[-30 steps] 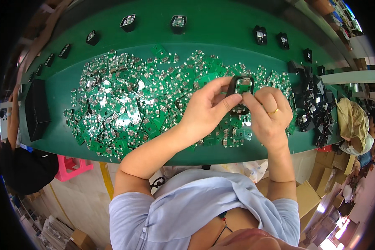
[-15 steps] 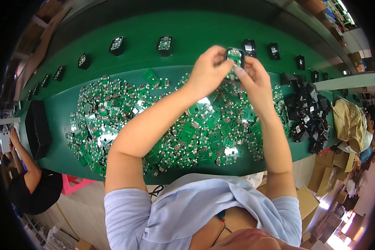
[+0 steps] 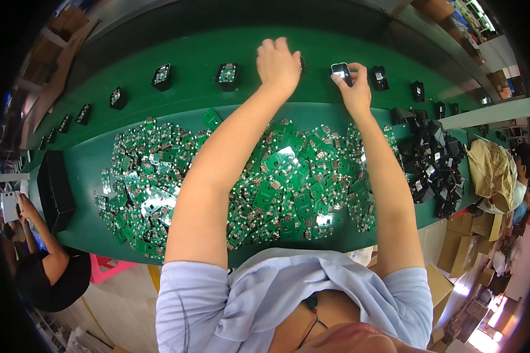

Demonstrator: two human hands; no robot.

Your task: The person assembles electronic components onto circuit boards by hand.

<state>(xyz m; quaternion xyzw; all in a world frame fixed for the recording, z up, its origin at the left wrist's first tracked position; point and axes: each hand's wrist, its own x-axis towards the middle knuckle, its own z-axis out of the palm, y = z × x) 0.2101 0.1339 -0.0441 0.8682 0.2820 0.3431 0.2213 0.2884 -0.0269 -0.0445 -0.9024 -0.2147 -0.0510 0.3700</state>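
My left hand is closed from above over a black plastic housing on the green belt; only its right edge shows past the hand. Farther right, my right hand grips another small black housing between thumb and fingers, its pale, shiny inside facing up. To the left of my left hand, a black housing with a green circuit board in it stands on the belt. Below my forearms lies a broad heap of loose green circuit boards.
More board-filled housings line the belt leftward; black housings line it rightward. A pile of black housings lies at the table's right, beside a tan bag. A black box stands at left, near another person's arm.
My hands have parted: the left went left and away with the board-filled housing, the right moved onto another black housing. The housings on the belt shifted slightly left.
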